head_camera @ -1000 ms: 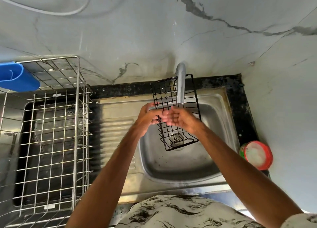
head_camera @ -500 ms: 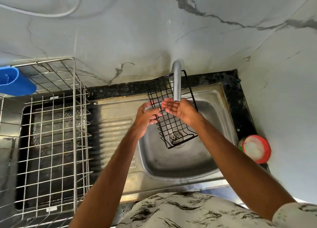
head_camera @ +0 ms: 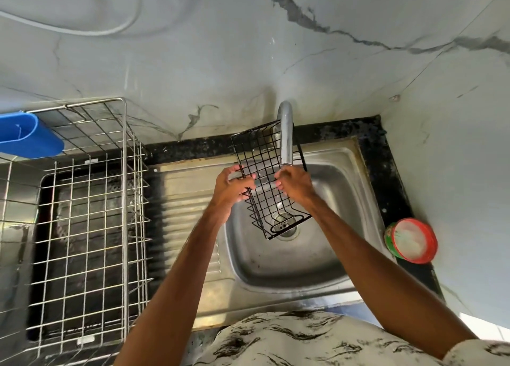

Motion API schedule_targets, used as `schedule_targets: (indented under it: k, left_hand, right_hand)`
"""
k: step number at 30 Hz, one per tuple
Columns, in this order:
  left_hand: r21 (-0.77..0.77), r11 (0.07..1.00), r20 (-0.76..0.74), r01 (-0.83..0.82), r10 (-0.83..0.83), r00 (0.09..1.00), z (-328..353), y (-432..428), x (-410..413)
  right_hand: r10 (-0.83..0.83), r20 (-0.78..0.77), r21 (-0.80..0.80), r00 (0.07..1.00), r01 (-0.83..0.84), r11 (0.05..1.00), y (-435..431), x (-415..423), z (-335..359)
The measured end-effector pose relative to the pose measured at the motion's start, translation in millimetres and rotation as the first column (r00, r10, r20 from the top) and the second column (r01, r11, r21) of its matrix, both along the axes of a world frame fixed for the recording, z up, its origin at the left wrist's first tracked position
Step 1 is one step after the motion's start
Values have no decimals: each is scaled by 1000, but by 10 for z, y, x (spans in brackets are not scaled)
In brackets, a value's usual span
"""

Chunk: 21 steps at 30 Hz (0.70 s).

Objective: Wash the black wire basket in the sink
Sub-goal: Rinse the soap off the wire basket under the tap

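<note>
The black wire basket is held tilted over the steel sink, its far end up behind the tap spout and its near end low over the drain. My left hand grips the basket's left rim with curled fingers. My right hand has its fingers curled on the mesh at the basket's right side, just under the spout's mouth. No water stream is plainly visible.
A large steel wire dish rack stands on the counter at the left, with a blue plastic holder on its far corner. A round red-rimmed tub of white paste sits right of the sink. Marble walls close in behind and at the right.
Both hands and the basket have stayed under the tap. My right hand has shifted a little to the right across the mesh, away from the left hand.
</note>
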<state>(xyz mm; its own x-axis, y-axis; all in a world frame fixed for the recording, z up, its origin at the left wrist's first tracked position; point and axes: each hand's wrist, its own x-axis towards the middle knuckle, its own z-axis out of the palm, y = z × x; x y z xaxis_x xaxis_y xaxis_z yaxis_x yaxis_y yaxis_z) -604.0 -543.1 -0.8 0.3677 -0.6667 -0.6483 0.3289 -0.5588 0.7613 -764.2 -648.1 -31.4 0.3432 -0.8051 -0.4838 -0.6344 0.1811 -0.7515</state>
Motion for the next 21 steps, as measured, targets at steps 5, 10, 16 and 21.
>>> schedule_targets:
  k: [5,10,16,21]
  left_hand:
    - [42,999,11,-23,22,1000,19,107,-20]
    - [67,997,29,-27,25,999,27,250,-63]
    - [34,999,97,-8,5,995,87,414,-160]
    - [47,998,130,-36,30,991,112,499,-145]
  right_hand:
    - [281,-195,184,940,-246,952,142,-91,-68]
    - [449,-324,334,833,-343,878,370,-140,-111]
    - [478,-310,304,822,-391,869,430,-140,31]
    - [150,-8,-26,989,-150,988,380,-100,296]
